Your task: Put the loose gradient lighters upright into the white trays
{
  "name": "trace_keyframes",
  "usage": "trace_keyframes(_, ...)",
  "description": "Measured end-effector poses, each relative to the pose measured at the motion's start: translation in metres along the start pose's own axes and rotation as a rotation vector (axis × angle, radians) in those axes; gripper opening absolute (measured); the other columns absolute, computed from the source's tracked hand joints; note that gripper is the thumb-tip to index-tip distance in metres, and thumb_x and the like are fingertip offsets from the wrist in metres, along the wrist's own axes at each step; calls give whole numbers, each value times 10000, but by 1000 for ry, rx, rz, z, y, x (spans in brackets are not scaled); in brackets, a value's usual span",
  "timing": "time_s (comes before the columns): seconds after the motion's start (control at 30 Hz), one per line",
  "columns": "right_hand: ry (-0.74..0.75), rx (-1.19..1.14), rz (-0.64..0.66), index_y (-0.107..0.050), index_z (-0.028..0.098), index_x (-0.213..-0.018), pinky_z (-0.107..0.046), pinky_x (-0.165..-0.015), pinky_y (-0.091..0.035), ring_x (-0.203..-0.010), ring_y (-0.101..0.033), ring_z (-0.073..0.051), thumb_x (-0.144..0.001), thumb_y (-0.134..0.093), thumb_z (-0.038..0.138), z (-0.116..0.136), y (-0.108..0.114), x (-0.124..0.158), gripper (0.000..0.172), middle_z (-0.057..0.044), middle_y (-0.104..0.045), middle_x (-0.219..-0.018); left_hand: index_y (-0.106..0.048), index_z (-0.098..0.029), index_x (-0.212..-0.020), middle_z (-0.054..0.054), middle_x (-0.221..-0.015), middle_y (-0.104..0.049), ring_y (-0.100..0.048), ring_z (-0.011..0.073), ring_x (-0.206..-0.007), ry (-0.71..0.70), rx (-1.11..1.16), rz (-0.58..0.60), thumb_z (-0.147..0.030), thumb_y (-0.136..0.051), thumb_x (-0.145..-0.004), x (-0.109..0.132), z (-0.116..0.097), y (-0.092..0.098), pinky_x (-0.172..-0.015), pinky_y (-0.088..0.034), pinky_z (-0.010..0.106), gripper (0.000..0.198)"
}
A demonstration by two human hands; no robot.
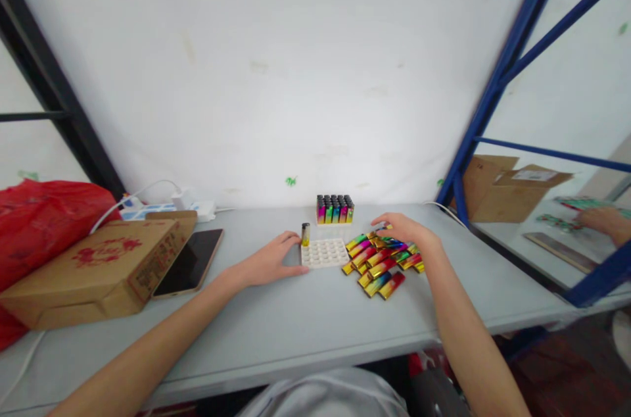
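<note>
The left hand (pixel 270 262) is lying palm down on the grey table (pixel 296 318), fingers loosely spread and resting against the left edge of a white tray (pixel 324 252) with rows of round sockets. One single lighter (pixel 305 234) is standing upright in the tray's far left corner, just beyond the left fingertips; the other sockets in view are bare. The right hand (pixel 401 231) is hovering palm down over the far side of a pile of lighters (pixel 382 262), fingers curled downward onto the top ones; whether it is actually pinching one I cannot tell, since the fingertips are hiding behind the pile's edge. The pile is lying just right of the tray, the glossy bodies shining in red, gold, green and blue, most of them flat on their sides and pointing diagonally.

Behind the tray, near the white wall, a filled tray of lighters (pixel 334 209) is standing with black tops upward. To the left, well apart from the hands, a dark phone (pixel 190 262) is lying face up just beside a flat cardboard box (pixel 98 266) with red print, and a red plastic bag (pixel 39 220) is bulging behind that. White cables and a power strip (pixel 167 206) are sitting by the wall. On the right, a blue metal frame (pixel 497 88) is rising, with cardboard boxes (pixel 507 187) and another person's hand (pixel 604 220) beyond it
</note>
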State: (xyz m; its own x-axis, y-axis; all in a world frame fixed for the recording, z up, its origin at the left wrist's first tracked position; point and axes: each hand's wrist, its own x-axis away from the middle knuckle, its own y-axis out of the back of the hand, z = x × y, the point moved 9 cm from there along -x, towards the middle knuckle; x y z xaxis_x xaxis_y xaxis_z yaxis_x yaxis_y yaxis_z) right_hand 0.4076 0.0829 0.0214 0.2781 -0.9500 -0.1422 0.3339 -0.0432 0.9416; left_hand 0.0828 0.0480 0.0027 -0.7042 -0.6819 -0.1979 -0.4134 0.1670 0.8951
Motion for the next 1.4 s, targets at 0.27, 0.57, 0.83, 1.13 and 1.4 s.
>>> trace_keyframes(0.27,-50,-38,82,-826,171,-944,-318,-858,-552,-895,-739,-249,-830,-738,215,1,-10,-4,151,-104,-816,-992,-555,-217,-1359,117,-1447,-559,-562,300,-1339,-8,-18,2,-731,-613,-894,-1,-1,0,-1181,-419,404,696)
trace_keyframes(0.57,-13,-171,-359,-713,195,-1089,-296,-760,-498,-760,-683,-198,-1015,-475,407,31,27,-4,327,-64,-777,-873,-555,-219,-1362,121,-1442,-560,-559,306,-1337,-16,-12,-4,-737,-607,-896,0,-3,1,-1183,-415,424,698)
trace_keyframes(0.83,-29,-853,-383,-638,188,-745,-291,-614,-464,-609,-531,-159,-800,-604,812,72,-6,-22,628,0,-591,-626,-557,-211,-1352,129,-1443,-556,-554,309,-1339,-16,23,-16,-716,-639,-885,0,-2,1,-1185,-408,431,693)
trace_keyframes(1.13,-112,-1221,-72,-466,246,-796,-217,-409,-233,-421,-251,-77,-827,-604,803,131,-52,-15,575,110,-322,-569,-556,-223,-1331,107,-1388,-574,-579,292,-1295,-33,30,-13,-683,-646,-899,0,-7,1,-1168,-424,411,638)
trace_keyframes(1.4,-16,-635,-410,-383,229,-554,-273,-535,-245,-553,-352,-122,-892,-520,695,136,-33,-9,591,35,-343,-546,-552,-210,-1342,126,-1380,-575,-578,311,-1283,-39,38,-13,-666,-675,-887,0,-5,0,-1163,-429,442,656)
